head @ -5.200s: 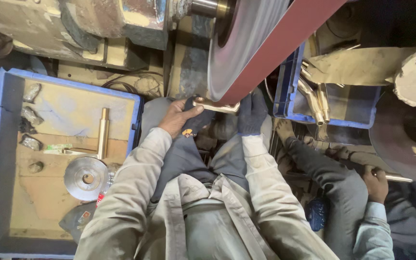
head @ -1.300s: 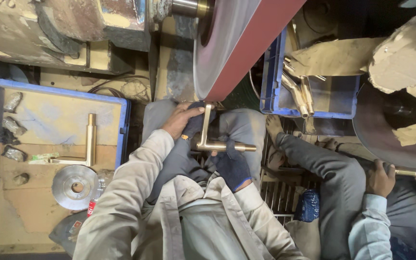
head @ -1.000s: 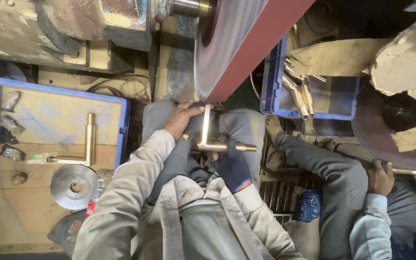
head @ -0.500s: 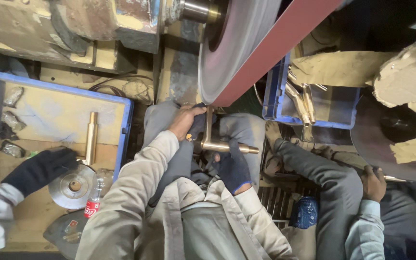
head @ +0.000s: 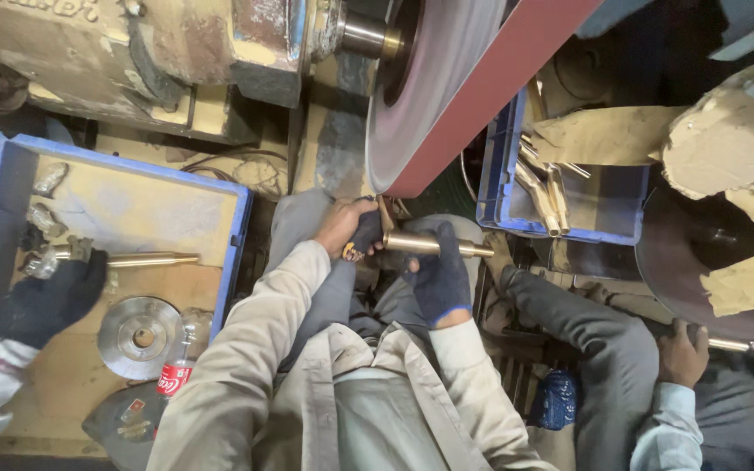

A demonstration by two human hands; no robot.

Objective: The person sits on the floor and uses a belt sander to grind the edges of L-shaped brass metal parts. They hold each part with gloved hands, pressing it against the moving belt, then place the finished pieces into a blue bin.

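I hold a brass pipe fitting level in front of me, just under the red-brown sanding belt that runs over a grey wheel. My left hand grips the fitting's left end, where a short brass arm rises to the belt's lower edge. My right hand, in a dark blue glove, is wrapped around the tube from below. The tube's right end sticks out past the glove.
A blue crate on my left holds a brass rod, a metal disc and a small bottle. Another person's black-gloved hand reaches into it. A blue bin with brass parts stands at the right, beside a seated co-worker's hand.
The fitting's upright arm has shortened in view as I tilted the piece toward the belt. In the crate, the gloved hand came in and the brass rod now lies crosswise instead of lengthwise.
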